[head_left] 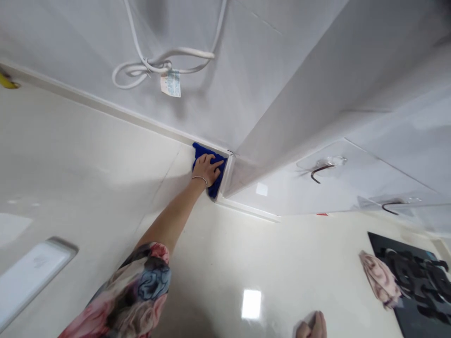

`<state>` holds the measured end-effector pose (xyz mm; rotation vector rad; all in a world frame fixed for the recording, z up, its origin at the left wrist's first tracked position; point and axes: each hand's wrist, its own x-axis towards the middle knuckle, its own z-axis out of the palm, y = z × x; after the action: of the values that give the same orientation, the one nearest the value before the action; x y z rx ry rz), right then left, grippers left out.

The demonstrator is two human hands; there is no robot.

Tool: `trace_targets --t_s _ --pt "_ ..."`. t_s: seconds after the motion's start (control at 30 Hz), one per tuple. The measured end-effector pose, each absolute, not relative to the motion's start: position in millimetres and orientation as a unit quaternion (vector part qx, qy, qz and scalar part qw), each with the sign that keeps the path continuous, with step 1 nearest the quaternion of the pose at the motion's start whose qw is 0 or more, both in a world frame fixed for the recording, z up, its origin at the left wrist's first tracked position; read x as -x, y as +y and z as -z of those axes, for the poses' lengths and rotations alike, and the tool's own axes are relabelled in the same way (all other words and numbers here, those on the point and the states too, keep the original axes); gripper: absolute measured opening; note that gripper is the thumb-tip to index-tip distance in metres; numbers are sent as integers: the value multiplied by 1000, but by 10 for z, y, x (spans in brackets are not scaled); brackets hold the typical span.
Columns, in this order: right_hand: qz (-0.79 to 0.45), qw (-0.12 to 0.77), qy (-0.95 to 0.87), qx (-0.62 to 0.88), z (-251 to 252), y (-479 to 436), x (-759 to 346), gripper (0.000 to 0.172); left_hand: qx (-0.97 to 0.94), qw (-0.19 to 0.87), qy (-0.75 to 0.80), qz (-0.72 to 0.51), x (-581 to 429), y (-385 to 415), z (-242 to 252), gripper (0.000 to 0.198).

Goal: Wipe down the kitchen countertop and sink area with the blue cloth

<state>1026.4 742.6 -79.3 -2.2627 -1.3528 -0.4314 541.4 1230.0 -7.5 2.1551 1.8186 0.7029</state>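
My left hand [207, 170] presses a blue cloth [219, 184] flat on the white countertop [225, 263], in the corner where the tiled wall meets a jutting pillar. Its fingers are spread over the cloth, and a thin bracelet circles the wrist. A floral sleeve covers the upper part of that arm. At the bottom edge, right of centre, only the fingers of my right hand [312, 326] show, close together over the countertop; whether they hold anything is hidden.
A looped white cable [190, 51] with a tag hangs on the wall. Hooks [321, 172] are fixed at right. A pink cloth [379, 279] lies against a black stove [416, 281]. A white rectangular object [35, 277] is at lower left, something yellow [7, 82] at upper left.
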Motion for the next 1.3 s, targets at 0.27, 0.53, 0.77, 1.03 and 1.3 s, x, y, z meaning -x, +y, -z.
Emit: trace_targets --t_s 0.27,0.53,0.77,1.03,1.3 --pt "180 208 -486 829 698 7532 -10165 74 -717 113 637 -261 -5452 12216 65 43" --pt "156 226 -524 806 795 7511 -10347 76 -723 118 625 -268 -5328 11445 78 43" --pt "171 239 -533 794 901 7509 -10374 75 -727 122 624 -260 -5290 10532 27 42" --pt "187 241 -540 785 876 7526 -10348 69 -755 117 593 -254 -5221 9895 21 38" --pt "161 219 -516 812 767 7497 -10306 67 -750 112 612 -225 -5209 9900 97 51"
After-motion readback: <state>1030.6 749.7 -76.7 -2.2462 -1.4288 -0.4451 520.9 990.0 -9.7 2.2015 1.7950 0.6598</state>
